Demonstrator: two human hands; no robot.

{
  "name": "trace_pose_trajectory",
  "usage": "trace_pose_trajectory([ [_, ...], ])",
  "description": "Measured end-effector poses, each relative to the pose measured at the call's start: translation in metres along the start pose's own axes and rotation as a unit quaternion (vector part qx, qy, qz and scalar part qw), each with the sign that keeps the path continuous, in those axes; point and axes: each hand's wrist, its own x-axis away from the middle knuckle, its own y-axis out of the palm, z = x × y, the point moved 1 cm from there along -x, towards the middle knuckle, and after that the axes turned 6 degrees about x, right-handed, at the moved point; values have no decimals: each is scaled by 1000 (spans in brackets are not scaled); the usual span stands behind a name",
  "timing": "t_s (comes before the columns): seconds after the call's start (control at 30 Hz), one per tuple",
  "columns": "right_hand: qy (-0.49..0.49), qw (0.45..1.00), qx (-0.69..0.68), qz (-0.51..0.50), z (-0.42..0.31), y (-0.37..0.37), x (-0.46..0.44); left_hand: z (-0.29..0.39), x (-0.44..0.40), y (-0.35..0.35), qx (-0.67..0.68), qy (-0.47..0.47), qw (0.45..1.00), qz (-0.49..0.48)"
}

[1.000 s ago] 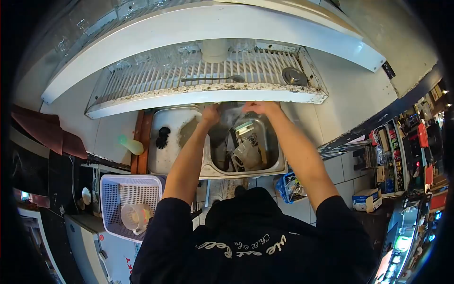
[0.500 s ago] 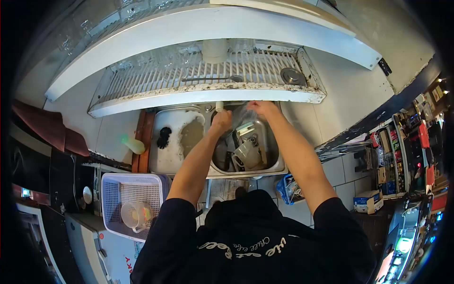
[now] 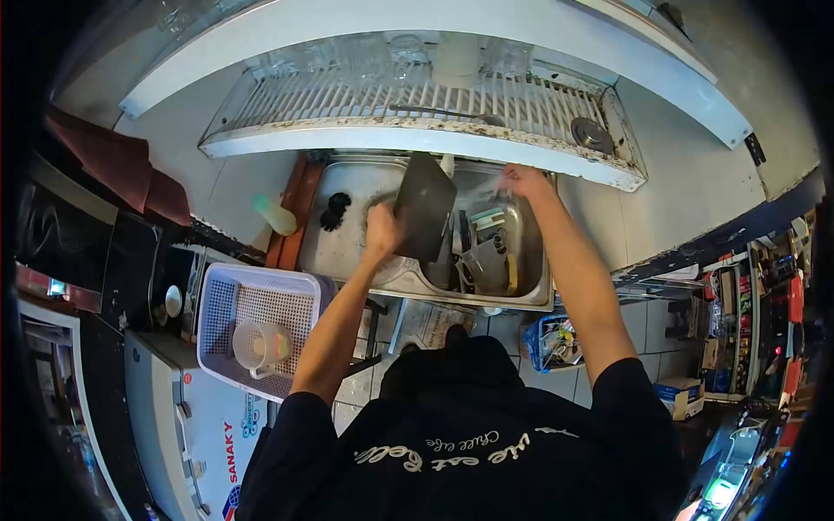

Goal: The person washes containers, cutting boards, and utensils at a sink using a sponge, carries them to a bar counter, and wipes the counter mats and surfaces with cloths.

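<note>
Head view: left hand (image 3: 380, 230) has a dark flat panel (image 3: 426, 207) by its left long edge, grip closed around that edge; fingers blurred, so exact finger placement unclear. Panel sits above the sink's divider, between the left basin (image 3: 326, 249) and the right basin (image 3: 532, 256), covering part of both in this view. Long axis runs from the back of the sink toward the person, far end leaning slightly right, near end slightly left. Far end reaches the front edge of the white slatted rack (image 3: 417, 140) in view; can't tell if they touch. Broad face is toward the camera, tilted. Right hand (image 3: 527, 182) is over the back of the right basin, well apart from the panel, fingers pointing left into a blurred streak that looks like water; can't tell whether that grip is spread or pinching anything. Pale spout (image 3: 447, 165) shows just right of the panel's far end. Right basin has a clear jug (image 3: 488, 265) plus other items, partly hidden. Black scrubber (image 3: 335, 211) lies in the left basin. Rack carries a long-handled spoon (image 3: 447, 113), lying roughly crosswise to the panel, and a round metal piece (image 3: 592, 135) toward its right end.
</note>
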Motion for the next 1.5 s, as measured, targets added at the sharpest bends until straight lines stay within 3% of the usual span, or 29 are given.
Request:
trace_pose_trajectory([
  [0.1,-75,993,78,43,7,7,4,7,16,-37,45,-5,999,22],
  [0.2,-168,980,68,78,26,35,20,21,43,-73,125,-116,985,34],
  [0.27,-28,997,-71,20,12,65,62,18,57,-80,234,-158,957,63],
  [0.37,87,953,-257,-134,9,99,111,6,74,-82,358,-201,907,98],
  [0.4,104,941,-285,-152,8,108,120,2,81,-85,401,-235,879,108],
  [0.5,102,946,-278,-136,-4,116,131,-9,101,-93,408,-241,868,147],
  [0.6,83,940,-275,-182,-14,129,146,-21,120,-114,415,-244,857,182],
  [0.73,42,919,-329,-213,-29,164,179,-33,141,-173,261,-261,920,131],
  [0.77,29,911,-353,-212,-35,178,188,-33,144,-190,126,-281,946,103],
  [0.83,2,893,-398,-211,-42,204,205,-45,157,-222,-15,-302,950,79],
  [0.87,-2,889,-409,-207,-43,216,211,-54,164,-237,-146,-227,958,99],
  [0.93,11,897,-400,-186,-37,236,219,-58,182,-257,-315,-198,921,116],
  [1.0,32,915,-373,-153,-29,251,225,-62,206,-275,-356,-247,894,115],
  [1.03,39,921,-361,-138,-26,258,228,-72,218,-285,-281,-267,921,34],
  [1.1,52,929,-350,-112,-25,272,240,-91,231,-294,-190,-312,931,-2],
  [1.23,125,909,-393,-57,-46,296,295,-130,240,-320,-199,-338,916,88],
  [1.33,133,879,-444,-117,-50,307,326,-147,242,-343,-217,-367,896,120],
  [1.37,127,863,-435,-223,-66,305,338,-166,247,-350,-201,-399,885,130],
  [1.43,116,841,-422,-318,-86,315,355,-180,247,-355,-199,-428,875,110],
  [1.5,111,844,-427,-304,-92,330,363,-184,246,-349,-217,-421,877,78],
])
